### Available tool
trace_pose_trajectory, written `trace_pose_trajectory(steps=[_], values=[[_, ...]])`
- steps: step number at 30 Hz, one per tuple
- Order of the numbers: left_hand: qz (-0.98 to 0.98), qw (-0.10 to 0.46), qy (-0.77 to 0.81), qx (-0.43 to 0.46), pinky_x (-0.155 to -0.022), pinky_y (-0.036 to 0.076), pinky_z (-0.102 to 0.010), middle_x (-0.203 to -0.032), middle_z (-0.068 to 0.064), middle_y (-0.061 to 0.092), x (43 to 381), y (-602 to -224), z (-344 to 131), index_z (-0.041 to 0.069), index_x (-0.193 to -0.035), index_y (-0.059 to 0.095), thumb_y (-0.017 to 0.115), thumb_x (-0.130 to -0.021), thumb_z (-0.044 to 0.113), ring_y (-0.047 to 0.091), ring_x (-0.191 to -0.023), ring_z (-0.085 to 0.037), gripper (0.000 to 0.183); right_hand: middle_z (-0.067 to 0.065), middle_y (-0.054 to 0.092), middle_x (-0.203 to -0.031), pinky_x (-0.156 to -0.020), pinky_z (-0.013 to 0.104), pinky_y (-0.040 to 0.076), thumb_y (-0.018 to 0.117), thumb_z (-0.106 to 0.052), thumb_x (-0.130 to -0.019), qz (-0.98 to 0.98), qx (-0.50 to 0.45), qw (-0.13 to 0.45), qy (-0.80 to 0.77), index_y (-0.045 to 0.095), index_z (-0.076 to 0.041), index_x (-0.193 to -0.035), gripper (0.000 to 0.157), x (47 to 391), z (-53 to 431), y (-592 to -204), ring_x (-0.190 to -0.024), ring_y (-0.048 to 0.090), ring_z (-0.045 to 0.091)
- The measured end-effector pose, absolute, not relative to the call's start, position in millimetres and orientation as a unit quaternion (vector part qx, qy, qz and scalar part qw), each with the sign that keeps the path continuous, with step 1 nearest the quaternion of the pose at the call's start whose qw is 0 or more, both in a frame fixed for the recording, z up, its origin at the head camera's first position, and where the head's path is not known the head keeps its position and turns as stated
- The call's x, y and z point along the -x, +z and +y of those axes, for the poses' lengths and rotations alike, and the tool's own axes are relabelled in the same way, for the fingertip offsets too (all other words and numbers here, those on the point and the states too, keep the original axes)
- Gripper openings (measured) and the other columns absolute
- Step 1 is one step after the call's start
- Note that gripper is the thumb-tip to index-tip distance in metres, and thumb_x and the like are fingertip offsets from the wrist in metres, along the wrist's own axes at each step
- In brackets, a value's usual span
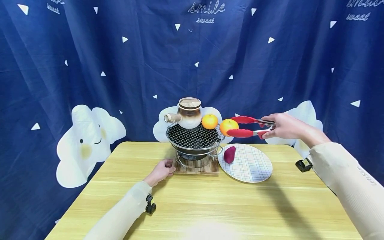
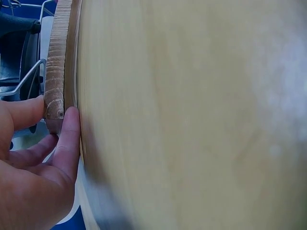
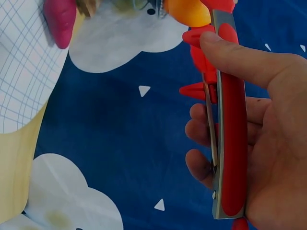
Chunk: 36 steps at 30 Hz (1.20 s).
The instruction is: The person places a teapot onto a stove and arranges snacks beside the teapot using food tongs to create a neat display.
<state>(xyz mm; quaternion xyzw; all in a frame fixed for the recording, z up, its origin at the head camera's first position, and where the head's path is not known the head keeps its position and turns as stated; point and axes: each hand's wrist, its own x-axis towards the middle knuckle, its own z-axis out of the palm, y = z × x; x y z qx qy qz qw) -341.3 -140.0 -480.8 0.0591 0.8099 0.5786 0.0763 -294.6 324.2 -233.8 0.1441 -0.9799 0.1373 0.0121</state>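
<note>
My right hand (image 1: pixel 286 126) grips red-and-metal tongs (image 1: pixel 243 133), raised above the right side of the table. Between the tongs' red heads sits an orange (image 1: pixel 228 126), close by the right rim of the round grill mesh (image 1: pixel 193 137). A second orange (image 1: pixel 209 122) rests on the mesh, against a brown-and-white clay pot (image 1: pixel 189 118) with a wooden lid. At the stove's foot, my left hand (image 1: pixel 160 171) pinches the near left corner of a wooden board (image 2: pixel 55 72), thumb on top and fingers along its edge and underside.
A round white plate (image 1: pixel 252 163) with blue grid lines stands right of the stove, bearing a dark purple sweet potato (image 1: pixel 229 155). The pot's side handle (image 1: pixel 172 117) points left. Behind the table (image 1: pixel 180 203) hangs a blue curtain (image 1: pixel 144 60) with white clouds and triangles.
</note>
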Motion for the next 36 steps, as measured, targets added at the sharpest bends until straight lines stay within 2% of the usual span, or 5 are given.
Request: trace_pose_trajectory(steps=[7,10,17,28,36], values=[[0.81,0.079,0.579,-0.057,-0.086,0.063,-0.04,-0.12,-0.029,0.058,341,-484,-143,-0.013,-0.143,0.042,0.061,-0.095,-0.001,0.068,-0.096,-0.031,0.053,0.024,0.068,-0.121,-0.076,0.041,0.06,0.086,-0.037,-0.08,-0.978,-0.172,0.023,0.117,0.054,0.007,-0.138,0.08,304,310,-234,-0.084,0.062,0.02],[0.809,0.083,0.58,-0.054,-0.086,0.063,-0.038,-0.12,-0.028,0.058,341,-484,-142,-0.012,-0.143,0.042,0.061,-0.095,-0.001,0.068,-0.096,-0.03,0.053,0.022,0.069,-0.119,-0.075,0.041,0.058,0.086,-0.036,-0.079,-0.978,-0.173,0.02,0.117,0.056,0.007,-0.137,0.078,306,307,-235,-0.085,0.062,0.022],[0.811,0.078,0.578,-0.055,-0.085,0.063,-0.039,-0.118,-0.027,0.059,343,-482,-139,-0.011,-0.143,0.044,0.062,-0.095,0.0,0.068,-0.093,-0.029,0.052,0.019,0.07,-0.117,-0.085,0.051,0.059,0.085,-0.039,-0.08,-0.979,-0.176,0.02,0.105,0.056,0.006,-0.137,0.078,312,298,-236,-0.1,0.062,0.029],[0.811,0.075,0.577,-0.053,-0.084,0.064,-0.036,-0.115,-0.025,0.059,344,-481,-139,-0.011,-0.14,0.046,0.061,-0.095,-0.001,0.067,-0.092,-0.026,0.049,0.013,0.073,-0.111,-0.077,0.042,0.057,0.085,-0.035,-0.081,-0.977,-0.181,0.008,0.115,0.059,0.004,-0.135,0.071,320,290,-240,-0.093,0.062,0.025],[0.807,0.077,0.583,-0.052,-0.085,0.063,-0.036,-0.114,-0.024,0.058,344,-482,-139,-0.011,-0.14,0.047,0.061,-0.095,-0.001,0.067,-0.091,-0.025,0.048,0.021,0.069,-0.122,-0.082,0.046,0.058,0.083,-0.035,-0.083,-0.978,-0.17,0.001,0.116,0.054,0.007,-0.139,0.075,321,283,-243,-0.1,0.061,0.03]])
